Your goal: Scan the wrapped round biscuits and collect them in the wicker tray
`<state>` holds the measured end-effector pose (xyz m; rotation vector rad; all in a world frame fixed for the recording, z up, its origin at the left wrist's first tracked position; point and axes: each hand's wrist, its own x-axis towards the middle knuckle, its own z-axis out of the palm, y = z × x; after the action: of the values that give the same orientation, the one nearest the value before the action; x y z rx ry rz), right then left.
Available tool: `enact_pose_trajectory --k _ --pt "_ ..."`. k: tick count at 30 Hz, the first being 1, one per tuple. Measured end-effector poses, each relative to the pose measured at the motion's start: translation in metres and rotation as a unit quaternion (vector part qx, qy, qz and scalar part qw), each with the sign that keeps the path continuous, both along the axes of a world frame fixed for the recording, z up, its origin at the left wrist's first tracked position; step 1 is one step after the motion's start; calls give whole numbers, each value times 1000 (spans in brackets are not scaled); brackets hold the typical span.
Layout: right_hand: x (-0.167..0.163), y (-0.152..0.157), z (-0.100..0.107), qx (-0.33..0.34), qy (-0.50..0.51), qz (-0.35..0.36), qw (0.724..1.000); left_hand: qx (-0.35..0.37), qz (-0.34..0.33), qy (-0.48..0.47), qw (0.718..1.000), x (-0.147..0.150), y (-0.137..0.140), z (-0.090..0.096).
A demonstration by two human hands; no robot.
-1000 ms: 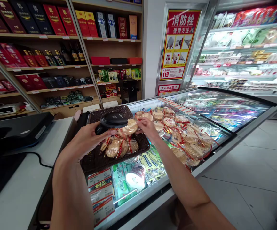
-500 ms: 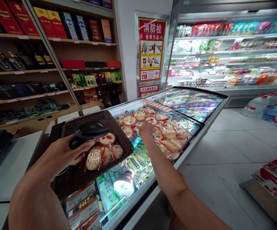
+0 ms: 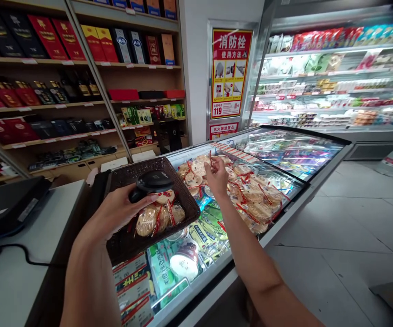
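Note:
My left hand (image 3: 123, 206) is closed around the handle of a black handheld barcode scanner (image 3: 154, 180), over a dark brown woven basket (image 3: 189, 206). Several clear packets of round, flat biscuits (image 3: 148, 221) with red strips lie in the basket under the scanner. My right hand (image 3: 217, 175) reaches over a spread of similar packets (image 3: 254, 193) on the freezer's glass top. Its thumb and fingers pinch the red-edged side of one biscuit packet (image 3: 200, 164), which looks slightly raised. The fingers partly hide that grip.
The chest freezer (image 3: 305, 179) runs away to the right, with bagged goods under its glass. Left of the basket stands a white counter (image 3: 60, 213) with a black device (image 3: 12, 204) and cable. Shelves of boxes (image 3: 70, 38) and a lit cooler (image 3: 322, 86) stand behind.
My right hand has risen slightly from the pile, its fingers now drawn together at a packet. The left hand still holds the scanner over the basket. The view has turned a little left.

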<state>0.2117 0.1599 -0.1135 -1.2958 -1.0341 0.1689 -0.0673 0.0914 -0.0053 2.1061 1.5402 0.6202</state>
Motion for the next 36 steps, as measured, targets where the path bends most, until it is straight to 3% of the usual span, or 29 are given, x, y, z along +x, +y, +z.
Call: enact_pose_trajectory --k 5,8,13,16,19,21,22,24,26,28,29,32,36 --pt "-21 -3 -4 -2 92 194 977 21 -2 -27 999 8 0 -4" --pt "-27 -5 -5 -1 117 235 965 38 -13 -21 999 8 0 -6" --pt "-28 -8 -2 2 131 245 961 57 -27 -21 998 7 0 -5" --pt "-31 -9 -3 -16 142 248 958 48 -1 -22 999 7 -1 -3" --pt "-41 -9 -6 -58 145 332 930 21 34 -40 998 6 -4 1" --pt "-46 -8 -8 -81 107 407 904 13 43 -57 997 4 -5 3" --pt "-47 -7 -9 -84 76 413 904 13 47 -62 997 3 -6 5" --pt "-43 -2 -10 -84 8 331 940 12 64 -59 996 -1 -6 7" --pt "-33 3 -14 -112 -49 162 979 13 82 -44 996 -3 -6 8" --pt "-22 8 -22 -191 -95 27 977 19 89 -29 995 -5 -6 8" --pt "-18 10 -27 -239 -114 -7 964 21 89 -24 996 -6 -5 8" --pt "-14 16 -44 -332 -145 -3 932 16 79 -17 997 -6 -4 7" --pt "-14 24 -55 -314 -131 26 940 16 48 -3 999 -6 -1 4"
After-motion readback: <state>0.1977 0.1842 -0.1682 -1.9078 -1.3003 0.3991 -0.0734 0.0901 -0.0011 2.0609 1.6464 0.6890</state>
